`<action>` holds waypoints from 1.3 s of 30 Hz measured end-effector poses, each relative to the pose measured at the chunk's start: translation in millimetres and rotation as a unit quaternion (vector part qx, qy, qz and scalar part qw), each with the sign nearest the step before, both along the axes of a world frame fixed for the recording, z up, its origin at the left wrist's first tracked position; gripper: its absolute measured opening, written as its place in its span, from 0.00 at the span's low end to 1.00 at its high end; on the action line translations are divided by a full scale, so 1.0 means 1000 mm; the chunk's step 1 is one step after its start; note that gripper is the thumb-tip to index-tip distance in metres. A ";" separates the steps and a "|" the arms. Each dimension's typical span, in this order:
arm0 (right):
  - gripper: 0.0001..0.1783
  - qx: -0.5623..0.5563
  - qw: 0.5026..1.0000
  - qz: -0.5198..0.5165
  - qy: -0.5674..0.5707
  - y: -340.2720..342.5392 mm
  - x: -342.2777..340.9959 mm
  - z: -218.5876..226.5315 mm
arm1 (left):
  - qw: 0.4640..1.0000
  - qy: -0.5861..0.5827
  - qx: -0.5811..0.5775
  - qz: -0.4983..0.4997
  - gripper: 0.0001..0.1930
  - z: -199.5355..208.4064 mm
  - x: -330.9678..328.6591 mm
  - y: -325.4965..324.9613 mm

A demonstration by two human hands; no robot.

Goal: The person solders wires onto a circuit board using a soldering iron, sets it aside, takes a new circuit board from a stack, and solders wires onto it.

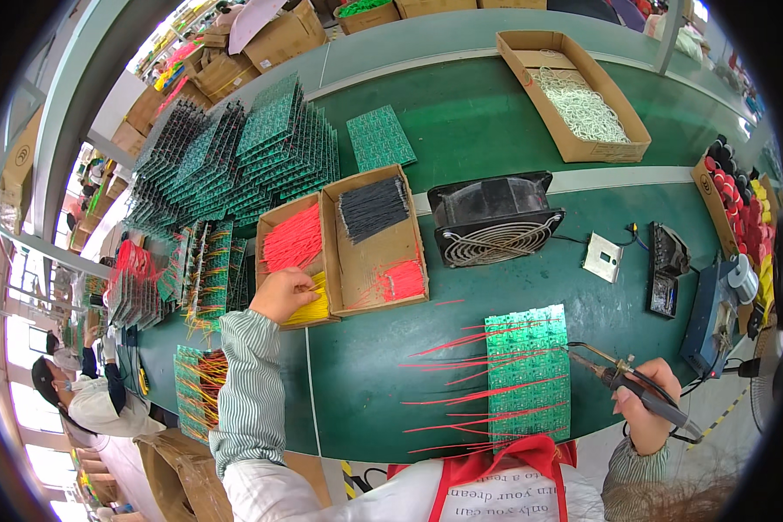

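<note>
My left hand [284, 294] reaches over the near edge of a cardboard box, fingers pinched together beside yellow wires [320, 300]; whatever is between the fingertips is hidden. Red wires [292, 238] fill the section just beyond it. My right hand [648, 404] is wrapped round a soldering iron [639, 393] with a thin curved tube fixed alongside. Its tip points left, close to the right edge of a green circuit board panel [527, 370]. Several red wires [448, 402] stick out leftward from that panel, which lies on the green bench in front of me.
Stacked circuit boards [235, 157] rise at the back left. A second cardboard box [357, 270] holds black and red wires. Behind the panel stands a black fan [496, 217]. A blue solder feeder [713, 313] sits at right. One person [96, 396] works at far left.
</note>
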State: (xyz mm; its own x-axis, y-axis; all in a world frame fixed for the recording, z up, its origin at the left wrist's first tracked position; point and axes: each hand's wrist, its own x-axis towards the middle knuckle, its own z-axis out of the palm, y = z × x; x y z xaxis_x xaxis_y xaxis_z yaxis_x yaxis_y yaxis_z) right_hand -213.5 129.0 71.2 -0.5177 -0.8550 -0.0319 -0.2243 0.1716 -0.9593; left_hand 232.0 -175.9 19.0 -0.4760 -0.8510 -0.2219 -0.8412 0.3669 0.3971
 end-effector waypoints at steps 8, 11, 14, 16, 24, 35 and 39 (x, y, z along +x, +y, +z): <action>0.10 -0.005 1.000 0.010 -0.002 0.008 -0.001 0.004 | 0.989 0.017 -0.139 -0.046 0.09 0.012 -0.005 0.011; 0.10 -0.010 1.000 0.008 0.008 0.011 -0.002 0.002 | 0.995 -0.008 -0.096 0.021 0.09 0.018 -0.010 0.012; 0.09 -0.020 1.000 0.012 0.017 0.013 -0.003 0.000 | 0.991 0.017 -0.135 -0.017 0.07 0.012 -0.004 0.007; 0.09 -0.020 1.000 0.010 0.012 0.014 -0.002 0.002 | 0.986 -0.014 -0.165 -0.037 0.07 0.011 -0.005 0.005; 0.10 -0.018 1.000 0.006 0.004 0.019 -0.005 0.002 | 0.971 -0.121 -0.192 -0.073 0.07 0.032 -0.021 0.001; 0.11 -0.028 1.000 0.008 0.011 0.019 -0.005 0.001 | 0.871 -0.385 -0.274 -0.130 0.07 -0.010 -0.126 0.021; 0.10 -0.048 0.994 0.058 0.074 0.014 -0.010 0.010 | 0.871 -0.430 -0.200 -0.128 0.08 -0.010 -0.130 0.018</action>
State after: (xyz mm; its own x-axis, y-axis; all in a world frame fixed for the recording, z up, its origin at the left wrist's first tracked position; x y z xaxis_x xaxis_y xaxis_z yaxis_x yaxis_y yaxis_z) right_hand -223.4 142.9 81.0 -0.4092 -0.9044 0.1210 -0.3769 0.0468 -0.9251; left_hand 101.7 -158.1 9.2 -0.4658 -0.8323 -0.3006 -0.6351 0.5510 -0.5414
